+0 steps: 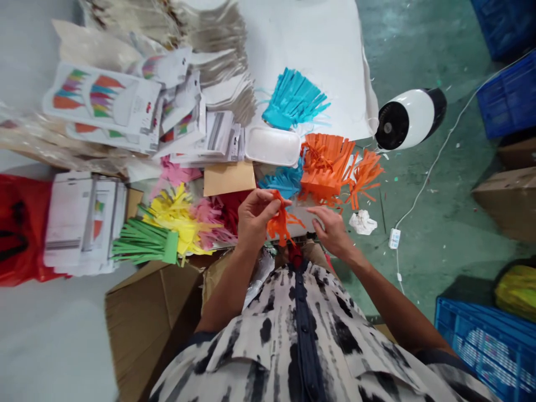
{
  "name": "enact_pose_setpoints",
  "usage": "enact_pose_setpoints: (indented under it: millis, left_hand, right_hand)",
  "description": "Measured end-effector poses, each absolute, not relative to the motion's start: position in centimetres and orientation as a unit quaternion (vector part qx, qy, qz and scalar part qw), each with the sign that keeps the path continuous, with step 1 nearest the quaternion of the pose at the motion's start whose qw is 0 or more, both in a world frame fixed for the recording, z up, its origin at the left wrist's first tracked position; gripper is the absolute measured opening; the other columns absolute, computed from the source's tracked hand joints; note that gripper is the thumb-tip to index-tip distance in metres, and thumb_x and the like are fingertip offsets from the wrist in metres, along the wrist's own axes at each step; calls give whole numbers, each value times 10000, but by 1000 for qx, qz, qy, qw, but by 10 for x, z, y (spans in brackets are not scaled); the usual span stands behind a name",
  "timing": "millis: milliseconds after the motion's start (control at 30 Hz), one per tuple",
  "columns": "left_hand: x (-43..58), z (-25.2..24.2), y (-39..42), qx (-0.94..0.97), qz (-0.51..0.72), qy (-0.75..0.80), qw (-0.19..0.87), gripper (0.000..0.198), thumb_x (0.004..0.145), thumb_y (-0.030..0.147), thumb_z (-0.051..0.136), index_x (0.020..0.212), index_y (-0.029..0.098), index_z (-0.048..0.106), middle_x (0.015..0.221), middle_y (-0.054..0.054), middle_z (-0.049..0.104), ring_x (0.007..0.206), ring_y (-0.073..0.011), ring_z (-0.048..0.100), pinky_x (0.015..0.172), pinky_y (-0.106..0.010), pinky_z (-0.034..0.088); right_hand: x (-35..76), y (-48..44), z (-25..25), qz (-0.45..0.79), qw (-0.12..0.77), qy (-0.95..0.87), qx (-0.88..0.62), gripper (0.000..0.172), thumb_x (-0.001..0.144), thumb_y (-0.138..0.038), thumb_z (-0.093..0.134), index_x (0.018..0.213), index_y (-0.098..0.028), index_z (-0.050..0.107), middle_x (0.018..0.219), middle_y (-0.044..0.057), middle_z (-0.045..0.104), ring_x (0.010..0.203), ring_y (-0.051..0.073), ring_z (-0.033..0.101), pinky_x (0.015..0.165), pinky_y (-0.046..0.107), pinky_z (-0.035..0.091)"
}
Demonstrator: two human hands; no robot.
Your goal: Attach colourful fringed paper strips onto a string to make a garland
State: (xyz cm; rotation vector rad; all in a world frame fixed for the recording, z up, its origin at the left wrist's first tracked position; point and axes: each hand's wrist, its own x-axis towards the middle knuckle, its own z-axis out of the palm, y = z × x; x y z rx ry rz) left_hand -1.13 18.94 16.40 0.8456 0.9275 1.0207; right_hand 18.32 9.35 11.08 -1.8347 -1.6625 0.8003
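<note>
1 small tassel of orange paper strips (281,228) hangs from the left hand (255,216), pinched between thumb and fingers near the table's front edge, its loose ends drooping toward the right hand (334,230). That right hand is open and appears to hold nothing, its fingers pointing at the tassel from just beside it; whether a thin strip touches them, I cannot tell

Beyond the hands, a thick orange bundle of fringed paper (329,164) lies next to a white rectangular plastic container (272,146). A bright blue fan of fringed paper (295,100) rests behind the container on the white tabletop (324,39)

Left of the left hand, pink fringed paper (211,220), yellow fringed paper (178,215) and green fringed paper (146,243) lie overlapping, with a flat tan cardboard piece (229,179) behind them. Farther left are white cards printed with coloured tassels (104,106) and a glossy red plastic bag (25,223). Right of the table, a rounded white-and-black appliance (412,118) sits near a white cable (431,164) on the green floor (444,234)
</note>
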Motion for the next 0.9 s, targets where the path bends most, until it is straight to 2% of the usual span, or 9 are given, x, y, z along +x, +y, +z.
enact_pose_setpoints:
  millis: [67,133,267,400,567,767,900]
  left_hand:
    - [-7,161,186,410,430,431,679,330,791,423,902,835,200,663,981,-16,712,840,-177,772,824,-305,610]
    - [-2,160,184,436,415,435,670,325,788,439,901,820,195,689,988,-32,703,864,-173,744,837,-303,596]
    - [4,160,186,466,402,430,661,304,809,452,882,816,193,723,973,-54,697,914,-174,692,848,-286,571]
    - [2,157,193,438,386,423,693,304,818,462,869,826,194,726,1015,-62,696,931,-180,679,837,-285,565]
    - [2,147,196,363,383,444,724,332,818,490,860,806,194,710,1080,-59,733,945,-181,683,861,-292,558]
    - [10,140,199,312,443,479,691,341,809,455,879,790,199,655,800,0,718,691,-123,666,711,-252,554]
    - [9,130,207,293,444,521,667,321,799,407,889,1016,219,744,831,7,745,683,-121,685,707,-251,563]
  right_hand:
    - [184,111,138,289,366,-590,-659,246,1036,-304,554,1220,-250,709,1200,86,759,1130,265,694,998,443,521]
    - [178,129,165,299,410,-590,-628,193,1020,-350,631,1169,-263,717,1160,69,762,1100,249,701,992,431,531]
    - [166,156,187,335,427,-578,-610,136,972,-400,727,989,-266,732,994,37,760,966,225,707,903,401,555]
    - [166,169,176,393,443,-533,-604,171,945,-411,762,902,-250,725,891,15,736,847,187,684,803,351,560]
    - [168,185,165,428,452,-518,-587,143,910,-364,804,840,-248,756,856,6,714,819,175,668,775,345,540]
    - [162,198,166,439,451,-511,-586,125,927,-369,782,852,-270,773,845,3,723,825,190,675,794,373,547]
    - [167,225,148,465,418,-527,-576,203,977,-432,704,881,-260,751,864,3,742,820,188,689,756,346,545]
